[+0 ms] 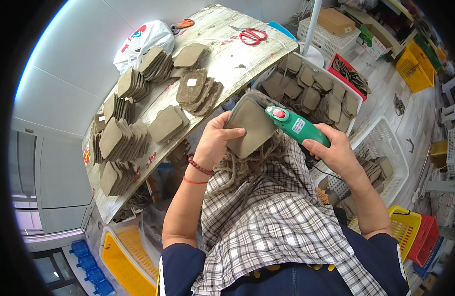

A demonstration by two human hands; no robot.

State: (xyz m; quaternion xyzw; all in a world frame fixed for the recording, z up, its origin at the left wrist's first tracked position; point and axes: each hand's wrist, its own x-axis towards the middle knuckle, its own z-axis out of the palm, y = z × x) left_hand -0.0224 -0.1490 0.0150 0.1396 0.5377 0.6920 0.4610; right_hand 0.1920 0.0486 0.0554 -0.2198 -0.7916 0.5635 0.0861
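My left hand (213,140) grips a flat grey-brown felt pad (251,127) with rounded corners, thumb across its face, held above my lap. In my right hand (336,154) is a green electric cutting tool (295,125) with a red button; its tip touches the pad's upper right edge. Stringy trimmings (242,167) hang below the pad onto my checked apron (272,217).
A wooden bench (227,54) on the left carries several stacks of similar pads (124,140), a white plastic bag (141,42) and red scissors (252,35). White baskets (311,93) of pads stand ahead and to the right. Yellow and red crates (410,229) sit at lower right.
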